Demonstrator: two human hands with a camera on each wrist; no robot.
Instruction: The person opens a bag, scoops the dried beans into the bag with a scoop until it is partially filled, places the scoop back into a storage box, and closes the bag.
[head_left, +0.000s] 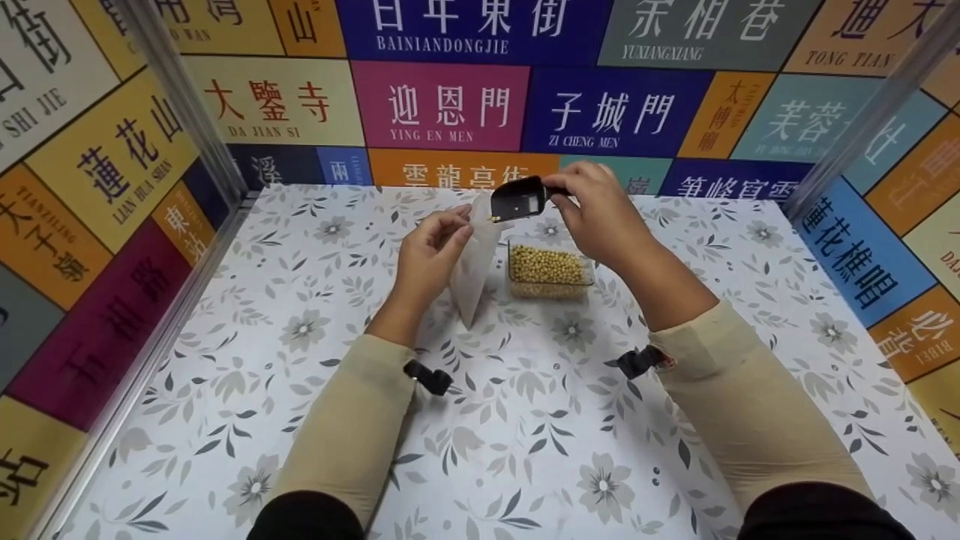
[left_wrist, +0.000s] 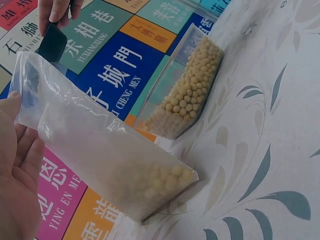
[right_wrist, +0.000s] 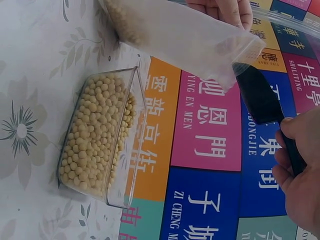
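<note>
My left hand (head_left: pixel 431 251) pinches the upper edge of a translucent plastic bag (left_wrist: pixel 95 125), which stands with its base at the tabletop. Pale yellow soybeans (left_wrist: pixel 165 180) show through the bag's bottom. In my right hand (head_left: pixel 600 214) is the handle of a small black scoop (head_left: pixel 517 201), tilted with its front lip at the bag's mouth. A few beans (head_left: pixel 495 219) show at that lip. Just right of the bag, a clear rectangular container (right_wrist: pixel 132 165) holds many more soybeans (right_wrist: pixel 95 135).
A white tabletop (head_left: pixel 510 435) with a grey flower and leaf print lies under everything. Colourful panels (head_left: pixel 442 105) with Chinese place names wall off the back and both sides. Metal corner posts (head_left: pixel 202 112) stand at the back.
</note>
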